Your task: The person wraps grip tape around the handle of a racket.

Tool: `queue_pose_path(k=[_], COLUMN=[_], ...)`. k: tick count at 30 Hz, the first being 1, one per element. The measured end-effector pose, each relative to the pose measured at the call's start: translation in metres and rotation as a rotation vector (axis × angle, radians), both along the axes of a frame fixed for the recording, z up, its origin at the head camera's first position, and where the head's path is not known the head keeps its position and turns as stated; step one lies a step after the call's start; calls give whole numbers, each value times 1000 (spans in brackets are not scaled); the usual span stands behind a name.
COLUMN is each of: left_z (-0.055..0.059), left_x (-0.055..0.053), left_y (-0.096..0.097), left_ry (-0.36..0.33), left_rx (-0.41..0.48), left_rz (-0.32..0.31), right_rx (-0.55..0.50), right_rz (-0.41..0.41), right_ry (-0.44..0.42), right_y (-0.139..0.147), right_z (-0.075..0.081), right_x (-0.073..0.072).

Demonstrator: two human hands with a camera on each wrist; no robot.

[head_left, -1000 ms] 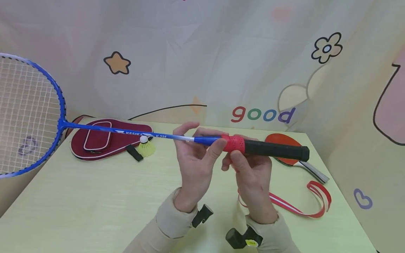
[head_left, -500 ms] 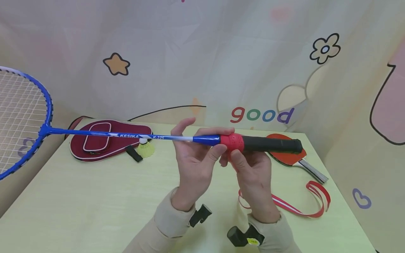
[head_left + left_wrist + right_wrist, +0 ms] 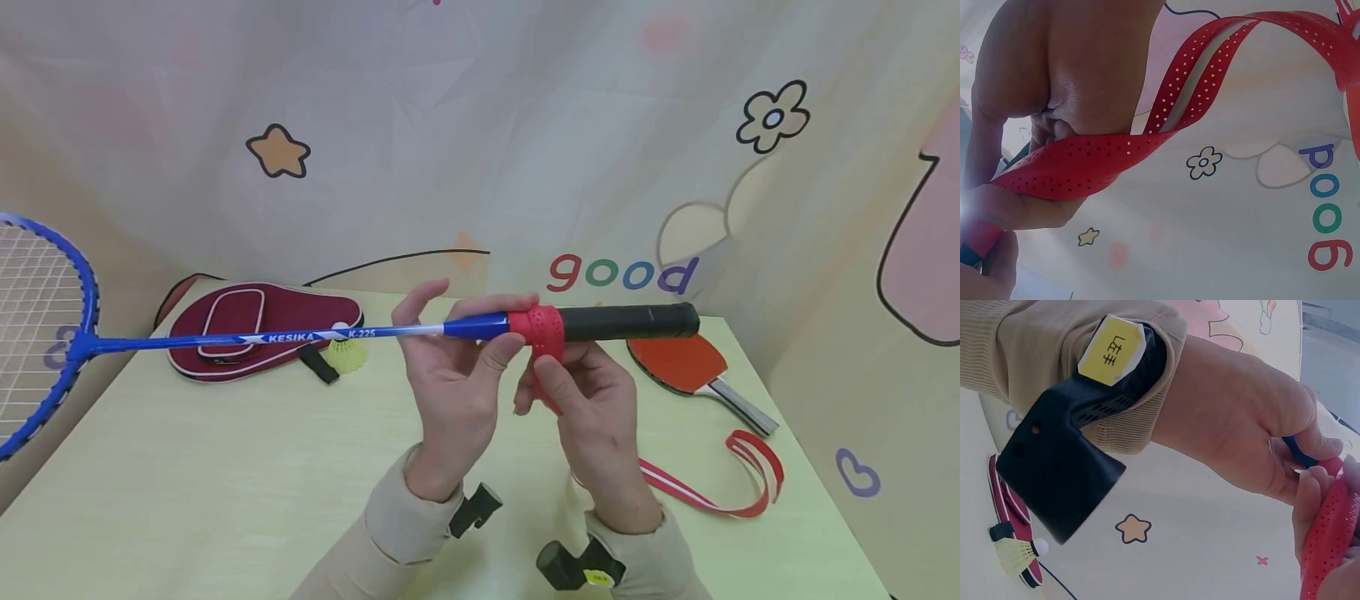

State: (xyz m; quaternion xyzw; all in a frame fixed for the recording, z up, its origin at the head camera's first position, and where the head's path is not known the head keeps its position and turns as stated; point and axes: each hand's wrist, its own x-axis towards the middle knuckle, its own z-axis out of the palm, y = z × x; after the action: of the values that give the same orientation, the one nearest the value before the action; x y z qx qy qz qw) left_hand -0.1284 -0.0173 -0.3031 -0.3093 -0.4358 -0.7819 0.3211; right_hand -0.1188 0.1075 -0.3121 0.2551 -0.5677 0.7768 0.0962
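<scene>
the head view has soft, even light on the tabletop [image 3: 225, 467]. the left wrist view has white glare at the left edge and a dim right hand [image 3: 1085, 69]. the right wrist view looks hazy at upper right.

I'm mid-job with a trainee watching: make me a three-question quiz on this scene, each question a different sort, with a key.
1. Multiple choice. What does the right hand pinch?
A) the strings
B) the tape
C) the shaft

2. True or false: the tape covers the whole handle.

3. Put in order, left to right in the head view: paddle, bag, shuttlecock.

Key
1. B.
2. False; the handle's black length toward the butt shows uncovered.
3. Bag, shuttlecock, paddle.
</scene>
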Motion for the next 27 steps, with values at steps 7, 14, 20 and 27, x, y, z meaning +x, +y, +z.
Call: queue_pose_path(k=[7,14,20,27], left_z=[1,1,-1,-1], left_x=[1,4,5,4], left_y=[1,3,4,6], left_ry=[-5,8,-22,-16], left_rx=[16,20,14,19], left_rz=[-24,-62,-90,-167], right_rx=[-2,-80,-175,-175], right_rz=[-19,4,86,50], right_ry=[15,5,84,84], right_y=[0,1,1,2], right_z=[-2,-2,-4,-7], right_x=[0,-1,-4,-3])
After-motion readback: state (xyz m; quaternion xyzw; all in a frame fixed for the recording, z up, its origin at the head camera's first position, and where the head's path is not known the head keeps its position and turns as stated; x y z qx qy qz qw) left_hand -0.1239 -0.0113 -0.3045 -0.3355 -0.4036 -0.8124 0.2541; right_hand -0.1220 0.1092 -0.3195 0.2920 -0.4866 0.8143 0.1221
